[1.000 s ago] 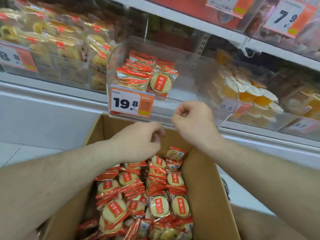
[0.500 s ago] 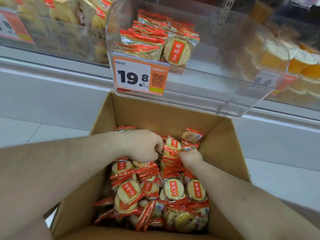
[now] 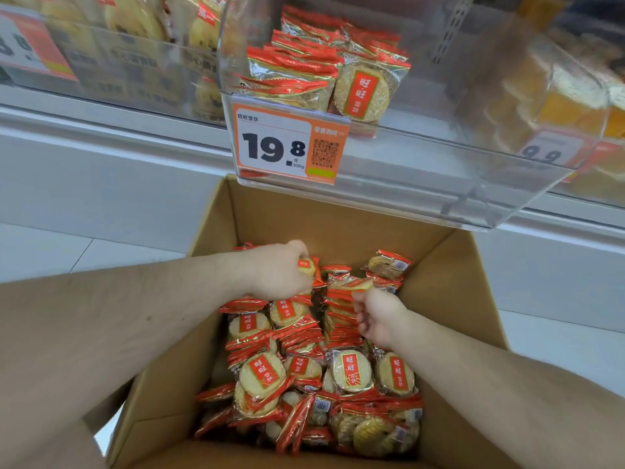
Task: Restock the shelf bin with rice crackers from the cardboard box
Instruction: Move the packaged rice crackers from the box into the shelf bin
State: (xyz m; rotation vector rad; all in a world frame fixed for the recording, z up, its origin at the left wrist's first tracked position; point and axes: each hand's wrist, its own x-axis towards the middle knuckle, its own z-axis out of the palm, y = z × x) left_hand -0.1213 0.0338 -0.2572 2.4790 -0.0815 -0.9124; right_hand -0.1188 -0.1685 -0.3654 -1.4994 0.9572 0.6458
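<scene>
An open cardboard box (image 3: 338, 218) stands below the shelf, filled with red-wrapped rice cracker packets (image 3: 351, 370). My left hand (image 3: 274, 272) is inside the box near its far side, fingers curled round a cracker packet (image 3: 307, 266). My right hand (image 3: 378, 319) is lower and to the right, pinching the edge of another packet (image 3: 351, 285) from a standing row. Above the box, a clear plastic shelf bin (image 3: 439, 184) holds a small pile of the same crackers (image 3: 324, 69) at its left, with a 19.8 price tag (image 3: 287, 147) on its front.
Neighbouring clear bins hold round yellow pastries (image 3: 142, 18) on the left and orange-and-white snacks (image 3: 575, 89) on the right. The bin's front lip overhangs the far side of the box. White floor tiles (image 3: 67, 245) lie to either side.
Both hands dropped from the bin's front edge into the box and took hold of cracker packets. The view tilted down and moved closer to the box.
</scene>
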